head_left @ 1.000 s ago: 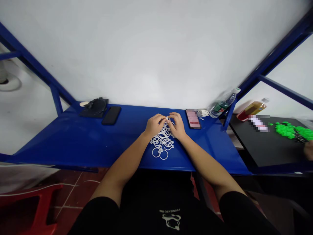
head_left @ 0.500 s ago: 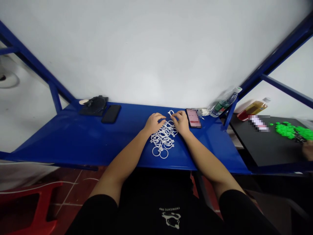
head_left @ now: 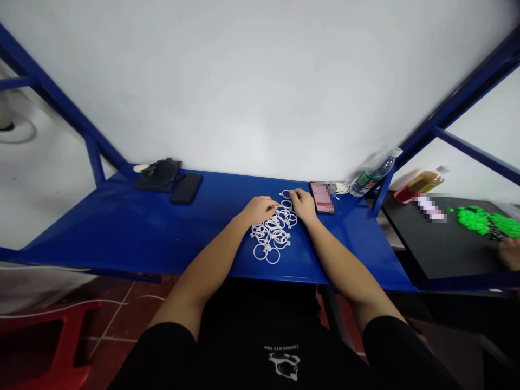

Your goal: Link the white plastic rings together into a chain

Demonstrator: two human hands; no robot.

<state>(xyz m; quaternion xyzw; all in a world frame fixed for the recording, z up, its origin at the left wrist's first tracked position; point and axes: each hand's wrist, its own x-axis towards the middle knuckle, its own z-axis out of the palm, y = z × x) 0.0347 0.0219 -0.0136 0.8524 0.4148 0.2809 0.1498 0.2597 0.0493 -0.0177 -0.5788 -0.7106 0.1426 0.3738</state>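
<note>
A loose pile of thin white plastic rings [head_left: 280, 236], each with a small knob or clasp, lies on the blue table [head_left: 134, 233] in front of me. My left hand [head_left: 260, 210] rests at the pile's upper left, fingers curled and pinched at one white ring; its fingertips are partly hidden. At the far end of the pile, my right hand [head_left: 303, 203] has thumb and fingers closed on the edge of another white ring [head_left: 285, 193]. Several rings overlap between and below the two hands.
A phone with a lit screen [head_left: 323, 197] lies right of my right hand, with a white cable [head_left: 342, 187] and a water bottle [head_left: 374, 172] beyond. At left are a black phone [head_left: 186, 188] and a dark pouch-like item [head_left: 159, 174]. Another person's hand [head_left: 510, 253] is by green pieces [head_left: 474, 219].
The ring at my right fingertips has come down from a raised, tilted position to lie flatter. My left hand has moved slightly down onto the pile, its fingers more closed.
</note>
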